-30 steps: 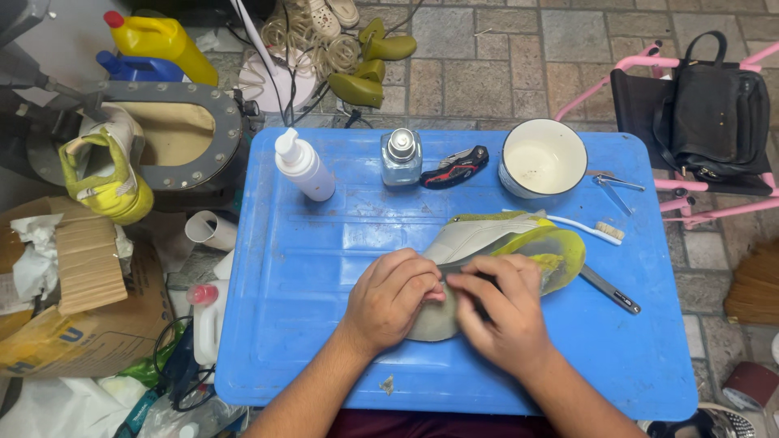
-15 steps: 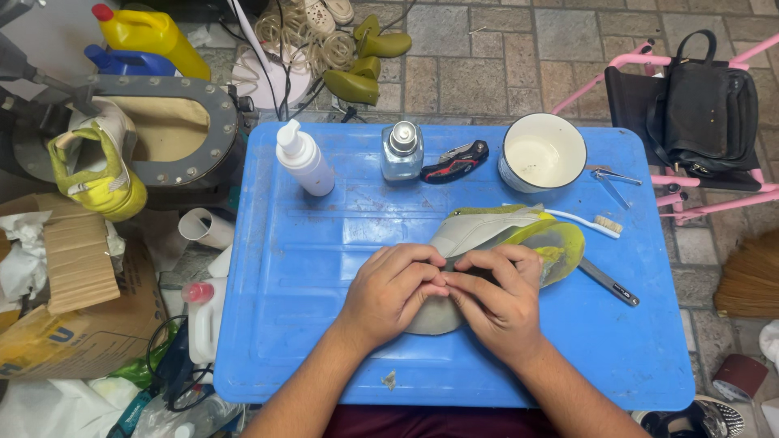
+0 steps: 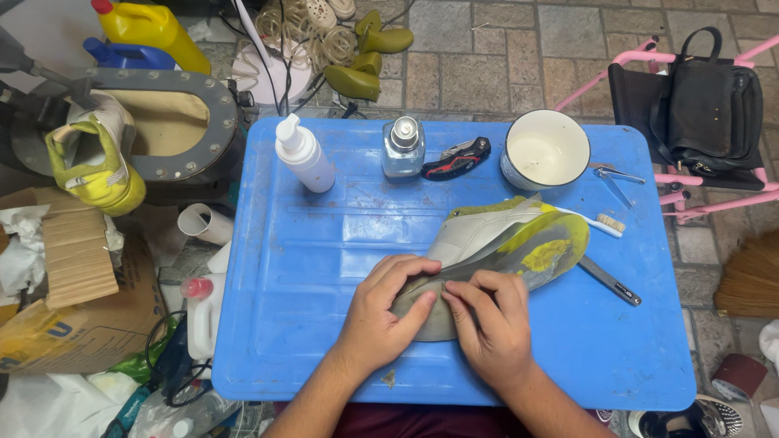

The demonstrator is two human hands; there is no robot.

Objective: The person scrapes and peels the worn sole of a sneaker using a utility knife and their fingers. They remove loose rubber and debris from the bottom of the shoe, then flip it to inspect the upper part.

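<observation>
A grey and yellow-green shoe [image 3: 519, 239] lies on its side on the blue plastic table [image 3: 308, 268], sole turned toward me. My left hand [image 3: 381, 312] presses on the heel end of the sole from the left. My right hand [image 3: 491, 324] rests on the same end, fingertips pinching along the seam between sole and upper. Both hands cover the heel, so that part is hidden.
At the table's far edge stand a white pump bottle [image 3: 303, 154], a small glass bottle [image 3: 402, 147], a red-black folding knife [image 3: 457, 157] and a white bowl [image 3: 544, 148]. A toothbrush [image 3: 600, 223] and a metal tool [image 3: 610, 281] lie by the shoe. Boxes, jugs and a yellow shoe crowd the left.
Both hands stay on the shoe's heel end; the fingers have shifted slightly along the sole edge. The shoe has barely moved.
</observation>
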